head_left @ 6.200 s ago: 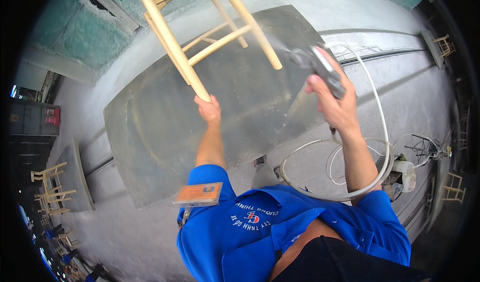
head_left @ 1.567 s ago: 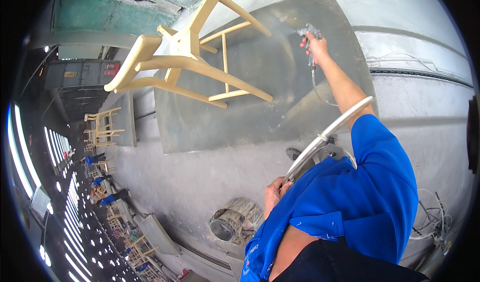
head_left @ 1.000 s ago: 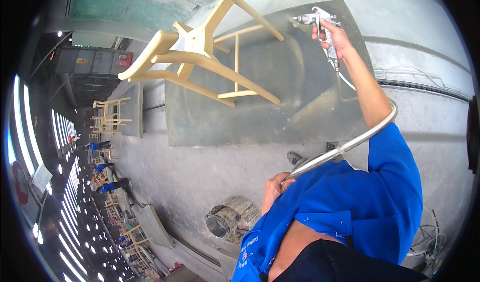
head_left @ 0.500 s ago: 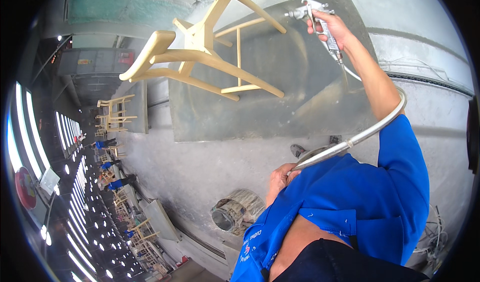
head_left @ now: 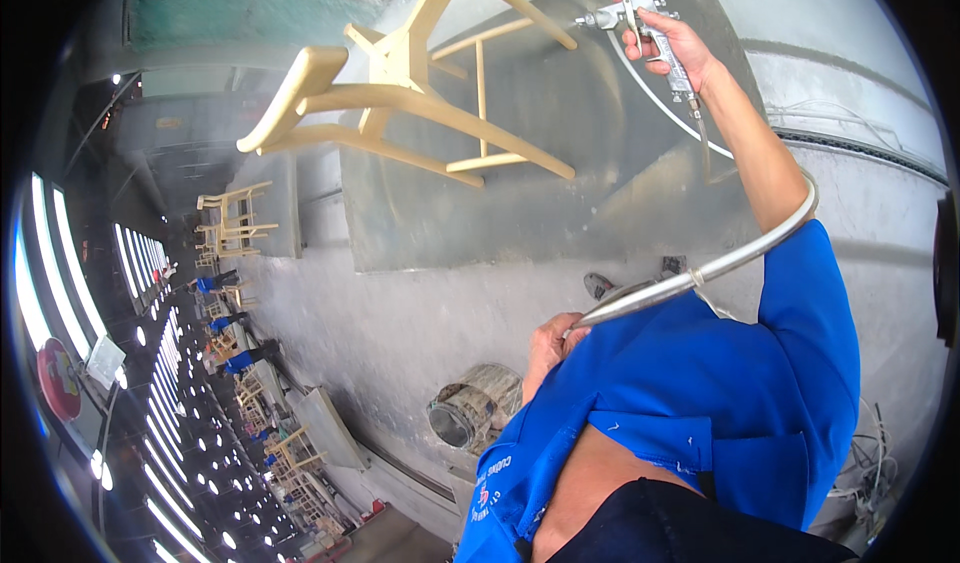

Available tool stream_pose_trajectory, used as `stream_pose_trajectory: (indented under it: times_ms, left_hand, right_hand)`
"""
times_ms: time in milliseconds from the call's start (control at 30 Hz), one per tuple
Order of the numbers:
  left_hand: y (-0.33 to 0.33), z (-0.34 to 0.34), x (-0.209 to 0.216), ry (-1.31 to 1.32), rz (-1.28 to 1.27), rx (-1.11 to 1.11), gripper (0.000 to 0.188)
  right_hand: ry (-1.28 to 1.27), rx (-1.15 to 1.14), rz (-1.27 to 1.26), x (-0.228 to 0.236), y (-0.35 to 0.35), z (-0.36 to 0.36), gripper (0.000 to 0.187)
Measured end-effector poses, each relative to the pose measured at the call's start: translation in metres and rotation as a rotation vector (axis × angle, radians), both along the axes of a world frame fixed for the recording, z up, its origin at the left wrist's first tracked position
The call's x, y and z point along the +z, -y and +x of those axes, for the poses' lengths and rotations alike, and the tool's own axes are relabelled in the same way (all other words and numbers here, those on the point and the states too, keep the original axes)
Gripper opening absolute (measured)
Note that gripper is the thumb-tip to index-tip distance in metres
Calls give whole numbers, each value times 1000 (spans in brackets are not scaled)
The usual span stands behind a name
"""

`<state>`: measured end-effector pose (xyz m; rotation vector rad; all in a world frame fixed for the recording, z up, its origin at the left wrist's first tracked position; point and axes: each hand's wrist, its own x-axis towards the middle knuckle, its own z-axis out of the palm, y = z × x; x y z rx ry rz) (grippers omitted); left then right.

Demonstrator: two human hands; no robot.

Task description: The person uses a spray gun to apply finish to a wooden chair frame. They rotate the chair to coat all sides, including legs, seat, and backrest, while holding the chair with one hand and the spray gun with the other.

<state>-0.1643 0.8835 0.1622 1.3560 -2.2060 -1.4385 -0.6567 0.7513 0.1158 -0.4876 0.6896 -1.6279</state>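
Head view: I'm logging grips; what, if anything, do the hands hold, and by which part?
The right hand holds the spray gun by its handle. The left hand is at the hose; whether it grips cannot be told.

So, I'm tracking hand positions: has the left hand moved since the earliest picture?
Yes, toward the blue shirt: the left hand was over the grey board and is now past its near edge.

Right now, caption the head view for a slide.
Right hand points a spray gun toward a chair; left hand grips hose.

Right grip (head_left: 684, 51) around silver spray gun (head_left: 632, 13), left grip (head_left: 550, 351) on hose (head_left: 742, 256), wooden chair (head_left: 400, 60) near nozzle (head_left: 588, 21)
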Motion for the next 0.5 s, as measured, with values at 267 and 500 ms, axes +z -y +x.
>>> stream_pose_trajectory:
  times_ms: [267, 500]
  left_hand:
    - [18, 56, -21, 62, -102, 3, 24]
    - [75, 112, -34, 105, -52, -104, 21]
  right_hand:
    - [-42, -71, 582, -158, -47, 63, 32]
    - [-158, -224, 943, -221, -106, 157, 32]
